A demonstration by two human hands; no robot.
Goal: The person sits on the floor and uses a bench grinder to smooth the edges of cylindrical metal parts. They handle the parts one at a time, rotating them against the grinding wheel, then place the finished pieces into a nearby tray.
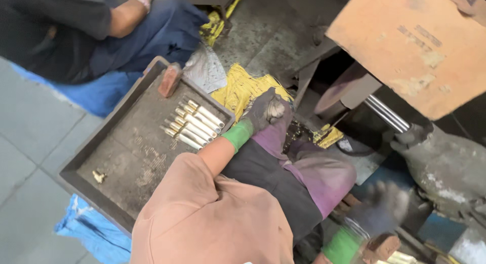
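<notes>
My left hand [264, 112], in a dark glove with a green cuff, lies over my purple-trousered knee [324, 175], just past the right corner of a dark metal tray [109, 157]. Its fingers curl downward, hiding whatever is under them. Several brass-and-silver cylinders [195, 123] lie in a tidy row on the tray, close to that hand. My right hand [382, 208], gloved the same way, is blurred at the lower right with its fingers spread. It hovers above a brown block [382, 246] and some pale metal pieces [401, 257].
A brown block [169, 79] sits at the tray's far end and a small brass bit [98, 176] near its front. A yellow cloth [243, 89] lies beyond. Another person [101, 36] sits at top left. A machine with an orange panel [415, 46] and a steel rod [387, 113] stands to the right.
</notes>
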